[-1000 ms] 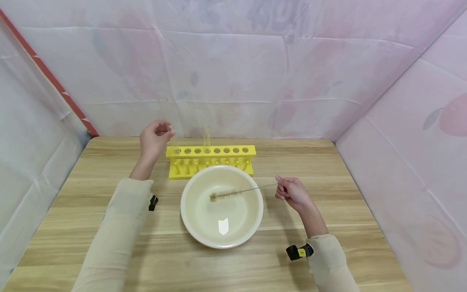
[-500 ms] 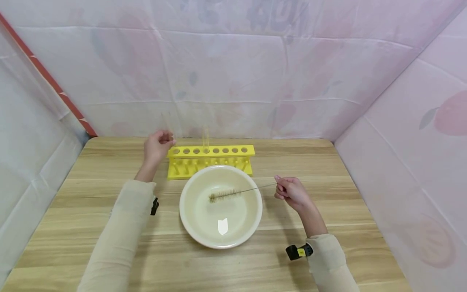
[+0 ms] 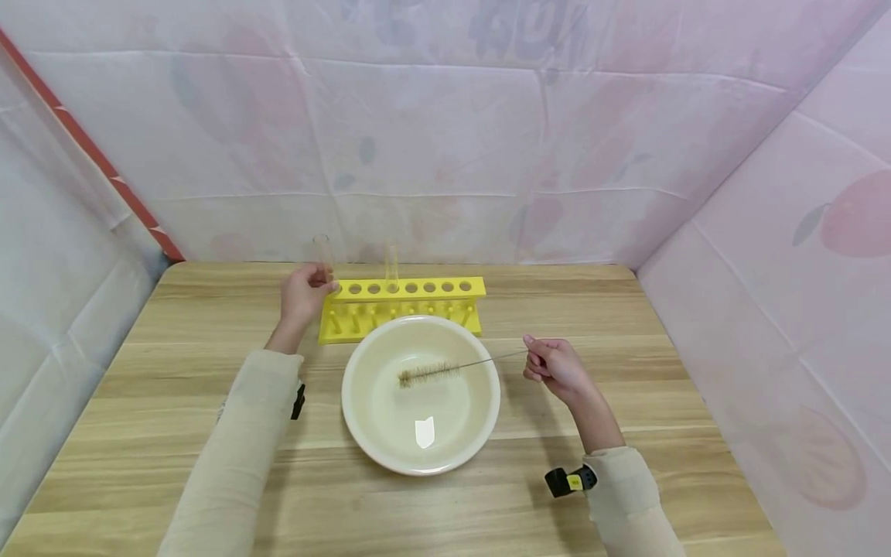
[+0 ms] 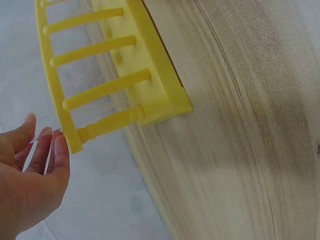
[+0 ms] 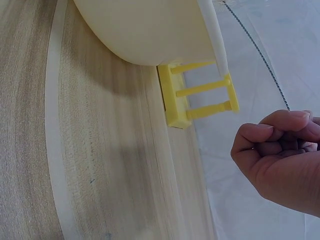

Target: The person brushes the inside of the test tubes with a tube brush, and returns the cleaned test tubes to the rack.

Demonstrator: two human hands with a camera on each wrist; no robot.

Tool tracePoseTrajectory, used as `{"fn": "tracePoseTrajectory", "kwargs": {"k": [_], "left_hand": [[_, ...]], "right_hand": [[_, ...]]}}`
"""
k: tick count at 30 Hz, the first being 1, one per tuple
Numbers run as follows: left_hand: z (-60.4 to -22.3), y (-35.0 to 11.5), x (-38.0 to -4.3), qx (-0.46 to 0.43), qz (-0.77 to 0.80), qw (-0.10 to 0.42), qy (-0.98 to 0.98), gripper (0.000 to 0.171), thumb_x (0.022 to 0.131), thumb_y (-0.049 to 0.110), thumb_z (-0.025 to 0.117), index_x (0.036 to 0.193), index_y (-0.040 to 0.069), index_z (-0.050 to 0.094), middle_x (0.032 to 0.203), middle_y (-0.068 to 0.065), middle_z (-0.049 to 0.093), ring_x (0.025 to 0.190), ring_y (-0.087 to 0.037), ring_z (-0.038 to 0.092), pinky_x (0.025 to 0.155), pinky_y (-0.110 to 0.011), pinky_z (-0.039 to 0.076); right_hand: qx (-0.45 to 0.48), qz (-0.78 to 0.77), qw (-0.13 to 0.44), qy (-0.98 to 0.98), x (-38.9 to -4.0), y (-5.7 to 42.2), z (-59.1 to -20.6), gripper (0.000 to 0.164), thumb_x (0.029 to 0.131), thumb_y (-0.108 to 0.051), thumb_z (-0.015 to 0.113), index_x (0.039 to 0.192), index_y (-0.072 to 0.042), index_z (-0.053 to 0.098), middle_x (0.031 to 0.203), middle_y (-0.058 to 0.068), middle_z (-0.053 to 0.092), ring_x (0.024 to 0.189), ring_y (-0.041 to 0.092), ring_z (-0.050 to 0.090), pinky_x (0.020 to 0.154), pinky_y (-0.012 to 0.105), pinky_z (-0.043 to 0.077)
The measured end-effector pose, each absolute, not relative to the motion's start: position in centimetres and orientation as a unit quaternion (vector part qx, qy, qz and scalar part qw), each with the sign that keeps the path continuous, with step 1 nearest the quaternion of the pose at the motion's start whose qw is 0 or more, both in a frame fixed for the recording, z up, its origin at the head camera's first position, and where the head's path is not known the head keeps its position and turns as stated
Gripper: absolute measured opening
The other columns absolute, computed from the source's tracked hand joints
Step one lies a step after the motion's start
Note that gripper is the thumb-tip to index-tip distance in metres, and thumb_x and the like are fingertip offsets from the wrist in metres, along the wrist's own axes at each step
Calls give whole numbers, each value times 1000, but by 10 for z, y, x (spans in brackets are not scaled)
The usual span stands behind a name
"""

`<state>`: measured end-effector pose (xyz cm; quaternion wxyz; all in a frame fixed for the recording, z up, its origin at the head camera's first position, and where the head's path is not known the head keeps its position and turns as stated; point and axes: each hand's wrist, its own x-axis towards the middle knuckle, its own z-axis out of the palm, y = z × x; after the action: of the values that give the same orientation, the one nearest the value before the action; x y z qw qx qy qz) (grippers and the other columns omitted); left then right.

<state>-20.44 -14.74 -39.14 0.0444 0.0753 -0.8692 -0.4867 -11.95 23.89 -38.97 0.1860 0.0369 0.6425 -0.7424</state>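
Observation:
At the left end of the yellow test tube rack (image 3: 362,297), my left hand (image 3: 302,298) pinches a clear glass test tube (image 3: 322,249) between thumb and fingers. The tube leans slightly, its mouth upward, its lower part hidden by the fingers. In the left wrist view the fingertips (image 4: 61,145) are right at the rack's top bar. A second test tube (image 3: 392,263) stands in a middle hole. My right hand (image 3: 560,367) pinches the thin twisted-wire handle (image 5: 260,55) of a test tube brush (image 3: 431,372), whose bristles are over the cream basin (image 3: 351,394).
The basin stands in front of the rack and overlaps its base in the head view. A wood-grain table (image 3: 431,514) carries both. Printed cloth walls (image 3: 445,139) enclose the table at the back and sides.
My left hand has moved down and slightly right with the test tube, bringing it lower at the rack's left end. The right hand and brush have stayed in place.

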Motion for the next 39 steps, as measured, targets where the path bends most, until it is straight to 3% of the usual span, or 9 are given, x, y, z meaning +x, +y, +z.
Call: {"fn": "tracePoseTrajectory", "kwargs": {"k": [5, 12, 19, 22, 30, 39], "left_hand": [[-393, -148, -204, 73, -476, 45, -875, 26, 86, 5, 62, 110, -5, 58, 106, -22, 58, 99, -33, 55, 85, -39, 46], [-386, -144, -199, 124, -532, 46, -836, 42, 83, 4, 66, 122, -3, 50, 114, -19, 54, 106, -30, 53, 89, -36, 44], [-368, -130, -180, 166, -561, 95, -805, 30, 81, 8, 68, 106, -4, 55, 94, -12, 57, 86, -20, 54, 74, -24, 46], [-359, -123, -175, 151, -567, 73, -807, 29, 82, 11, 68, 106, -2, 57, 94, -11, 58, 86, -20, 54, 73, -24, 46], [-350, -103, -186, 82, -565, 26, -820, 30, 85, 9, 65, 111, -3, 58, 104, -18, 60, 97, -28, 56, 84, -34, 46], [-355, -81, -205, 79, -554, -14, -828, 30, 83, 9, 66, 112, 1, 61, 101, -15, 61, 95, -26, 57, 73, -33, 50]], "right_hand": [[35, -742, 187, 643, -120, 239, -390, 46, 97, -6, 39, 51, -7, 36, 46, -4, 26, 43, 10, 27, 50, 22, 31], [37, -740, 188, 645, -120, 239, -390, 46, 98, -6, 39, 51, -8, 36, 45, -4, 26, 43, 10, 29, 51, 22, 32], [43, -731, 187, 654, -120, 240, -390, 46, 98, -8, 40, 52, -8, 37, 44, -4, 27, 43, 11, 32, 52, 23, 34], [43, -732, 187, 654, -120, 240, -390, 46, 98, -8, 40, 52, -8, 37, 44, -4, 26, 44, 11, 32, 53, 23, 34], [46, -733, 189, 652, -120, 240, -389, 46, 98, -8, 40, 52, -7, 37, 45, -3, 25, 44, 12, 31, 53, 23, 34], [49, -734, 190, 650, -120, 237, -388, 45, 98, -7, 39, 52, -7, 36, 45, -3, 25, 44, 12, 30, 52, 23, 33]]}}
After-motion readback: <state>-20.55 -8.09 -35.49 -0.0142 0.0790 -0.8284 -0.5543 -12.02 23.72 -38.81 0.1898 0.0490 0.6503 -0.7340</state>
